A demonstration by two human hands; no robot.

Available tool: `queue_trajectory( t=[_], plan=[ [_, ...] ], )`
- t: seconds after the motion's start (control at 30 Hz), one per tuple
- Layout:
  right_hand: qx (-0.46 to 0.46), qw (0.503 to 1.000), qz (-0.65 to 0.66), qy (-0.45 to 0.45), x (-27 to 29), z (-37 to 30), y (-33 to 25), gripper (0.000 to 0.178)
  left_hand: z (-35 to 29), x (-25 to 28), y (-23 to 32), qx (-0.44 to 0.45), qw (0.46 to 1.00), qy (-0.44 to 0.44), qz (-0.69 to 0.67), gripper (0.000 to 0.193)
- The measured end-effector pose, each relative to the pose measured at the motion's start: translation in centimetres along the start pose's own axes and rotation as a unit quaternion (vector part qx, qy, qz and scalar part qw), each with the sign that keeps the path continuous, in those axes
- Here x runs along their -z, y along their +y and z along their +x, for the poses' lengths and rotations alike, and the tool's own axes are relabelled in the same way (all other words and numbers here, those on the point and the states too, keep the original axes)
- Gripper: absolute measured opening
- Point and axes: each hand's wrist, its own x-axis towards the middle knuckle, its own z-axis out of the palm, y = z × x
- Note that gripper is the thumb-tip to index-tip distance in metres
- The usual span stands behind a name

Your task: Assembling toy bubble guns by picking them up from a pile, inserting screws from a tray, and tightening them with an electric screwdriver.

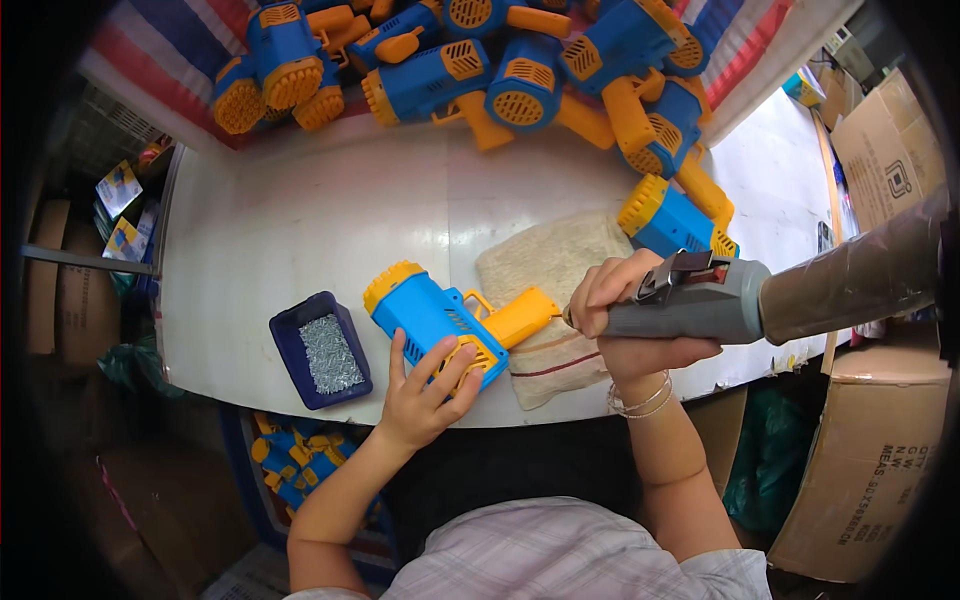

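Observation:
A blue and yellow toy bubble gun (425, 306) lies on its side at the front of the table. My left hand (425, 395) rests on the rear of its body, fingers spread over the blue casing and yellow vent. My right hand (612, 290) is closed around a grey power screwdriver (690, 300), held nearly level. Its tip is at the end of the toy's yellow handle (522, 317); whether it meets a screw is too small to tell. A beige folded cloth (545, 258) lies under the handle.
Left of the toy stands a dark blue tray (283, 345) of small screws (330, 355). Several similar toys (525, 85) are heaped along the back, and another (668, 215) lies behind the screwdriver. A thick wrapped tube (855, 275) extends from the tool rightward. Cardboard boxes (875, 460) stand at right.

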Motion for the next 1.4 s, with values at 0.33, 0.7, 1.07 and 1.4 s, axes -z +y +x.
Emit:
queue_trajectory(
  t=[0.33, 0.7, 1.07, 1.4],
  plan=[
    [0.006, 1.0, -0.004, -0.026, 0.2, -0.1, 0.1, 0.092, 0.3, 0.3, 0.1, -0.007, 1.0, -0.005, 0.024, 0.037],
    [-0.082, 0.993, -0.081, 0.014, -0.7, 2.0, -0.5, 0.099, -0.5, -0.4, 0.2, 0.002, 1.0, 0.004, 0.025, 0.036],
    [-0.069, 0.991, -0.097, 0.065, -1.3, 1.0, 0.3, 0.09, -0.9, -1.2, 0.0, -0.004, 0.999, 0.029, 0.013, 0.039],
    [0.097, 0.99, -0.058, 0.083, -2.1, -0.5, -5.7, 0.104, -1.4, 9.7, -0.5, 0.05, 0.97, 0.192, 0.14, 0.039]
  ],
)
